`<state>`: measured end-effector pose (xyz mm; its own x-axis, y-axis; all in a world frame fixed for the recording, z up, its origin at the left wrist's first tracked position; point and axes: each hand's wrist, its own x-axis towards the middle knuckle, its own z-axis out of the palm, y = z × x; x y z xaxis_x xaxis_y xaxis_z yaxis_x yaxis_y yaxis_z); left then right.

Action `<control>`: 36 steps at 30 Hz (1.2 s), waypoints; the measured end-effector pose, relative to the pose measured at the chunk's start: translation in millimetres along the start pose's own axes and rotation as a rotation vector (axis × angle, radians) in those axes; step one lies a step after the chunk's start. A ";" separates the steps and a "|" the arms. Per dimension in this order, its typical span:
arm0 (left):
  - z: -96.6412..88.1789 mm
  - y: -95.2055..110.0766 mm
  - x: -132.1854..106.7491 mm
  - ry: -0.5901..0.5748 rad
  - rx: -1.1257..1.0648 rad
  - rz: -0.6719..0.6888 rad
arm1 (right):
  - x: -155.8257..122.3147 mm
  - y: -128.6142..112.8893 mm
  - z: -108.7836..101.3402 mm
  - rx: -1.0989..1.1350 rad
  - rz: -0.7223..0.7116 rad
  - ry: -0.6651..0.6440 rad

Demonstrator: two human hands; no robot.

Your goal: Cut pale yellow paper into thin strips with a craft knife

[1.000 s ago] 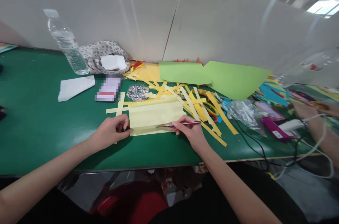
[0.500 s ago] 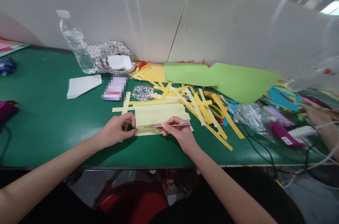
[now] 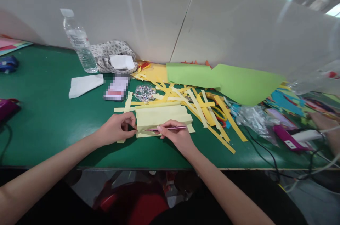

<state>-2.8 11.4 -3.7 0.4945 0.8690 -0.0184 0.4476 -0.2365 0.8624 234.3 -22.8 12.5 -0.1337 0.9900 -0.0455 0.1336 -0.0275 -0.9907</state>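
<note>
A creased sheet of pale yellow paper point(image 3: 159, 113) lies on the green table with folds running across it. My left hand point(image 3: 117, 129) is closed in a pinch at the sheet's left edge, thumb and forefinger nearly meeting there. Slim pinkish metal tweezers point(image 3: 174, 127) are in my right hand point(image 3: 177, 138), with the fingers pressed together around them. Their pointed end faces left and lies over the lower part of the sheet. Loose yellow paper strips point(image 3: 196, 108) lie heaped behind and to the right of the sheet.
Behind the sheet are a clear bead-like round item point(image 3: 145, 93), a blurred-out phone point(image 3: 117, 88) and a water bottle point(image 3: 81, 49). Green paper point(image 3: 239, 81) leans on the divider. At right are a plastic bag point(image 3: 256, 118), a magenta device point(image 3: 290, 139), cables and another person's arm point(image 3: 325, 125).
My right hand has slid slightly left along the sheet with the tweezers. My left hand keeps its pinch at the left edge. The whole view has shifted slightly.
</note>
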 end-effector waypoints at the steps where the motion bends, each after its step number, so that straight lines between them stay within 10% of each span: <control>1: 0.0 -0.1 -0.1 0.001 0.008 0.009 | 0.1 -0.2 0.3 -0.007 0.004 0.001; 27: 0.0 4.6 -1.9 -0.002 0.006 0.031 | -1.8 17.5 -78.5 -0.024 -0.080 0.168; 36: -0.1 3.0 -2.1 -0.002 -0.005 0.040 | -5.1 9.4 -36.5 0.055 -0.045 0.129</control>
<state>-2.5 8.9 -1.0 0.5132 0.8581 0.0152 0.4236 -0.2687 0.8651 272.1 -23.0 8.2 -0.0105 0.9999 0.0128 0.0759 0.0136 -0.9970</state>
